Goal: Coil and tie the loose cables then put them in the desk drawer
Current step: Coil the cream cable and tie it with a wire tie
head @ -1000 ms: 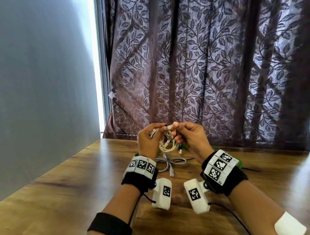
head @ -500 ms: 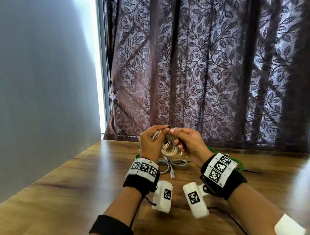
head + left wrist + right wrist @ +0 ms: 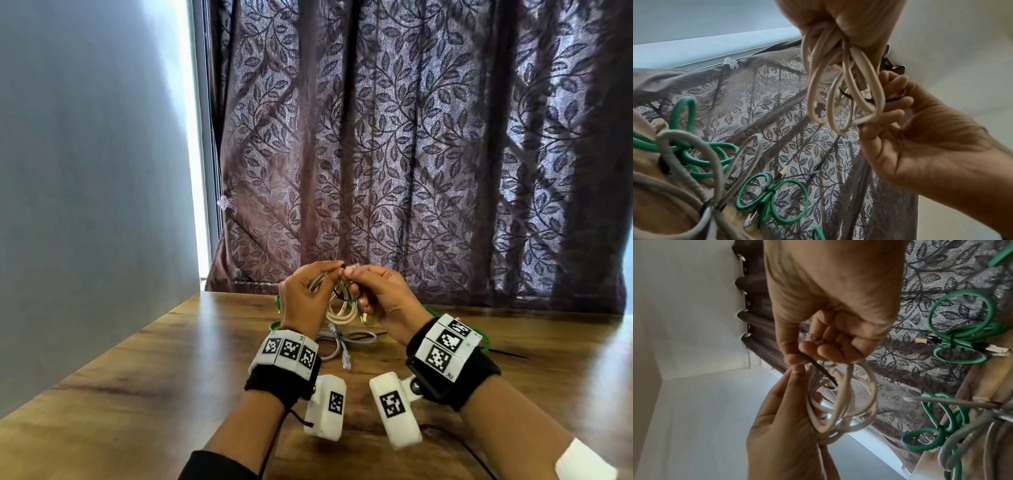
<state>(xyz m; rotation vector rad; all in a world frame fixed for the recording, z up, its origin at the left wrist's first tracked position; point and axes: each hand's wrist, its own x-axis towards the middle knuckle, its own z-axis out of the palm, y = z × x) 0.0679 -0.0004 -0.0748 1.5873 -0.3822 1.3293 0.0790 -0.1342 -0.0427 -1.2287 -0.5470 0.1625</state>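
Hands (image 3: 305,298) (image 3: 383,301) grip white cable coil (image 3: 337,313), seemingly pinching a black tie (image 3: 818,369), ends hidden.

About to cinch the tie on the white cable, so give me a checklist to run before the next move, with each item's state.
1. Left hand grips the top of the white cable coil: ok.
2. Black tie pinched in the right hand: ok.
3. Tie passes round the coil's loops: it crosses them in the left wrist view; full wrap cannot tell.
4. Tie locked tight: not ok, it hangs as a loose loop.
5. Coil clear of the grey cable and green cables on the desk: ok, it is held above them.
6. Drawer open: cannot tell, not in view.
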